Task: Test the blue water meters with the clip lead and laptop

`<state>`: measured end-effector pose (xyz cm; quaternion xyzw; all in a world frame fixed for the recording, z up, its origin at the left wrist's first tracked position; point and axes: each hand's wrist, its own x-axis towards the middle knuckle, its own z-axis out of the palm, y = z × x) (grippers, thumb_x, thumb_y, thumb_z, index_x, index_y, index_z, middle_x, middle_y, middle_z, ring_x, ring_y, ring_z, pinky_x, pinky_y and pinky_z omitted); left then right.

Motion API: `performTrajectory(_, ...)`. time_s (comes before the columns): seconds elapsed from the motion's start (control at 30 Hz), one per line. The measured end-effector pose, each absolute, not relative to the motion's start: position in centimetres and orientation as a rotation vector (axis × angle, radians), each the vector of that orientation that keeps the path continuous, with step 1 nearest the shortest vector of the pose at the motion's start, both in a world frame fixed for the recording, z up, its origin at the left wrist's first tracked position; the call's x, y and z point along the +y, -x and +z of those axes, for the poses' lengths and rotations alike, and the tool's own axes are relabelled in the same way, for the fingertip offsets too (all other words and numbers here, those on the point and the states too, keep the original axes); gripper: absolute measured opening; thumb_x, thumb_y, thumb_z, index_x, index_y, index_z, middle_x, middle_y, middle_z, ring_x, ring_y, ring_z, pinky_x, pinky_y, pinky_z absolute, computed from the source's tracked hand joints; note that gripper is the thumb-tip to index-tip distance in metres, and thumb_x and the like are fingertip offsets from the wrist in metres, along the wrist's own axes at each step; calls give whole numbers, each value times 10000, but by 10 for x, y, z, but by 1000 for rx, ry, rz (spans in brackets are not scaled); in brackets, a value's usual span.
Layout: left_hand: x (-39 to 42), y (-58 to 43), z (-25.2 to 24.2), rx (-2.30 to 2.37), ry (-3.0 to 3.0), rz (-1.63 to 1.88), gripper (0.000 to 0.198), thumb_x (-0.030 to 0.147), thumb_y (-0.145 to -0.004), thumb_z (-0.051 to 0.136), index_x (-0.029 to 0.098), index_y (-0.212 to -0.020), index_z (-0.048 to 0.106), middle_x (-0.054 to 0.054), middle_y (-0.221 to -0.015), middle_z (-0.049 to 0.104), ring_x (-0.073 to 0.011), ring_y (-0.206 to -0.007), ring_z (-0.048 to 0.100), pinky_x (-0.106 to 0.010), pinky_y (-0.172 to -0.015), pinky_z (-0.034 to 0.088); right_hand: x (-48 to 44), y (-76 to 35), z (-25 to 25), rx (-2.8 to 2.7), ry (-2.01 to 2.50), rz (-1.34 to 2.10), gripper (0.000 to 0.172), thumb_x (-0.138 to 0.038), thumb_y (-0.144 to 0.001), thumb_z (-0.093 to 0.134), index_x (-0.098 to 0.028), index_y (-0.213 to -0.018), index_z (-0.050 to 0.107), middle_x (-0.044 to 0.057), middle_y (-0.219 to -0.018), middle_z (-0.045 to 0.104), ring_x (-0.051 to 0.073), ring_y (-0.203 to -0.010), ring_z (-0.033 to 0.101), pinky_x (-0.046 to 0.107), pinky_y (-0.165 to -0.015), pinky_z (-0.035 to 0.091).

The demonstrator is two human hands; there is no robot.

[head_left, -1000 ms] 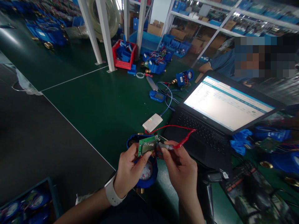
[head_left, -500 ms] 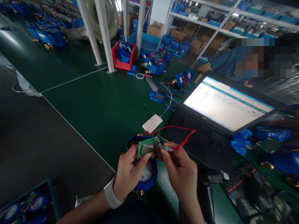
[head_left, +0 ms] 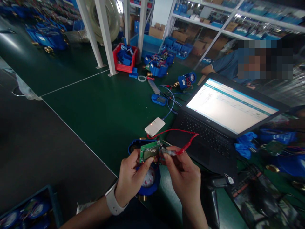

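My left hand (head_left: pixel 130 178), with a white watch on the wrist, pinches a small green circuit board (head_left: pixel 149 151) by its left edge. My right hand (head_left: pixel 184 178) pinches a red-sleeved clip (head_left: pixel 177 152) against the board's right edge; its red wire (head_left: pixel 176 130) loops back over the table. Both hands hover just above a blue water meter (head_left: pixel 147 181) with a round dial, lying on the green table (head_left: pixel 105 108) at its near edge.
An open black laptop (head_left: pixel 221 127) with a lit screen stands right of my hands. A small white box (head_left: pixel 154 126) lies behind the meter. Further back lie blue meters (head_left: pixel 158 66), a red bin (head_left: pixel 125 57) and white posts (head_left: pixel 106 35). A co-worker (head_left: pixel 226 65) sits behind the laptop.
The view has shifted slightly; my hands, the board and the clip keep the same hold and place.
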<state>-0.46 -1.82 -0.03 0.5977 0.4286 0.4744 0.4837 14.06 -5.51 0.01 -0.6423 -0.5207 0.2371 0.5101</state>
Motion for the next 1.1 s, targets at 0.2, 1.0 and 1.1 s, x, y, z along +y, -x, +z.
performTrajectory(0.2, -19, 5, -3, 1043, -1428, 1141, 136, 219, -846, 621, 246, -970, 669, 25, -872, 766, -85, -777, 711, -119, -671, 542, -55, -141, -1, -1254, 1540, 562, 124, -258, -872, 620, -213, -978, 666, 19, -819, 731, 162, -678, 703, 223, -571, 580)
performTrajectory(1.0, -18, 5, -4, 1058, -1444, 1119, 109, 243, -846, 619, 222, -940, 670, 21, -821, 758, -93, -727, 704, -134, -633, 546, -57, -139, 0, -1270, 1527, 554, 106, -226, -879, 613, -224, -978, 650, -10, -805, 727, 136, -685, 703, 180, -575, 568)
performTrajectory(1.1, -18, 6, -4, 1064, -1453, 1120, 108, 241, -845, 621, 229, -940, 671, 31, -807, 754, -81, -717, 700, -115, -625, 535, -56, -140, -1, -1262, 1527, 563, 107, -237, -879, 613, -217, -977, 653, 2, -818, 731, 143, -700, 706, 185, -574, 569)
